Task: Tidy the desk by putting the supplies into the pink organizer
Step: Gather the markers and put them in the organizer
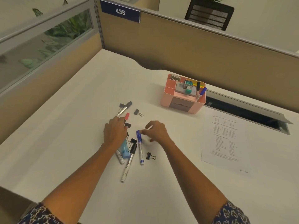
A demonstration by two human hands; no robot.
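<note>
- The right hand [157,131] has its fingertips drawn together at the cap end of the blue marker [140,147], which lies flat on the bench [80,110]. Whether they already pinch it I cannot tell. Lifted by the cap alone, the marker may swing or the cap may pull off.
- The left hand [115,131] lies palm-down, fingers loosely spread, over the pile. It touches the red marker [126,117] and covers part of a clip [127,125]; whether it grips anything is hidden. Sweeping it sideways could scatter the pile.
- The supplies lie tangled: the black marker [129,160], a light-blue tube [125,150] and more clips crowd just beside the blue marker. Pulling one out may drag or roll its neighbours.
- Round markers roll; a nudge could send the grey marker [124,109] towards the bench edge.
- Loose clips [150,156] [138,112] are small and sit flat, so they can slip from a hasty pinch.
- The organizer [183,96] stands well apart, up and to the right, and is already partly filled. Its marker slot holds two markers, so another dropped in carelessly could jam or bounce out.
- The printed sheet [226,139] lies near the path; a passing forearm might shift it.
</note>
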